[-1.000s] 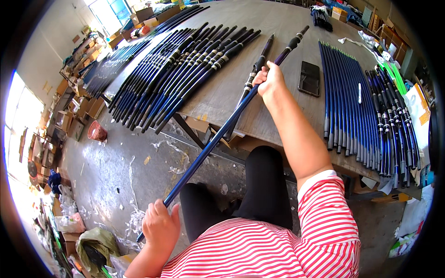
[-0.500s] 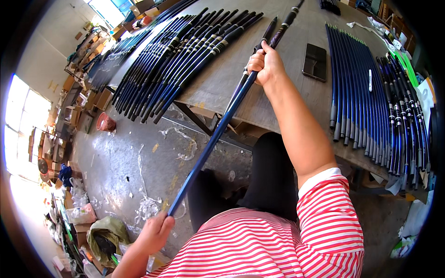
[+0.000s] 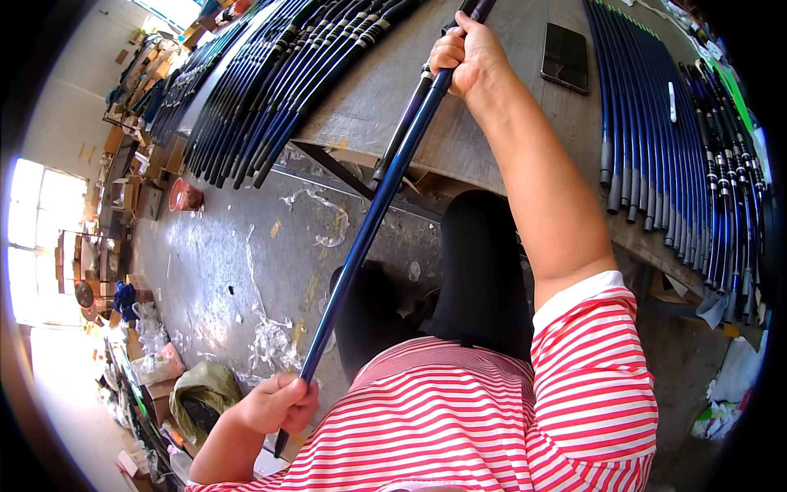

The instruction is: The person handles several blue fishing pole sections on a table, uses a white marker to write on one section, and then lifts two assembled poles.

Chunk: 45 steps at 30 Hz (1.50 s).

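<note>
A long glossy blue fishing rod slants across in front of me, from the table's edge down to my lap. My right hand is closed round its upper part, thumb along the top. A second, shorter dark rod piece lies alongside under that hand, its lower end by the table edge; how far the fingers enclose it is hidden. My left hand grips the rod low down, and a dark tapered end sticks out below the fingers.
Bundled dark rods lie on the table at left. Blue rod sections with grey ends and a white marker lie at right, near a black phone. A red bucket and an olive sack stand on the floor.
The view has tipped downward, so the table sits higher. Below my left hand the rod's dark end now shows. More of the dark piece beside the rod shows under my right hand.
</note>
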Each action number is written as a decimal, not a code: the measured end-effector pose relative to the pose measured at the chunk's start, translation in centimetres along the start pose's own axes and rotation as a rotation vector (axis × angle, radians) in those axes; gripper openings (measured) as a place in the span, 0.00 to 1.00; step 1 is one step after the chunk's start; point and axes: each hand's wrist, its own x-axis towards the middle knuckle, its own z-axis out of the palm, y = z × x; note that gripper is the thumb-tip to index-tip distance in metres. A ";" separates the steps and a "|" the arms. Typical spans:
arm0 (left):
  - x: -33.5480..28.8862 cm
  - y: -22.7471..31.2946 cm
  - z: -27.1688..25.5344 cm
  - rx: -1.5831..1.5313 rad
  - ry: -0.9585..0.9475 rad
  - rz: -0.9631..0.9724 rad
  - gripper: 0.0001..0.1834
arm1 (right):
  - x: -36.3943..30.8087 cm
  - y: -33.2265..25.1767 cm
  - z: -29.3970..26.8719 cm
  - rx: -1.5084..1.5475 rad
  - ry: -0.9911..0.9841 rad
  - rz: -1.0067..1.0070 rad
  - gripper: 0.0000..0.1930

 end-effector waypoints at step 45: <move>6.9 -2.8 1.0 1.489 1.295 1.096 0.18 | -0.9 -1.8 -2.0 -1.987 0.771 -0.547 0.23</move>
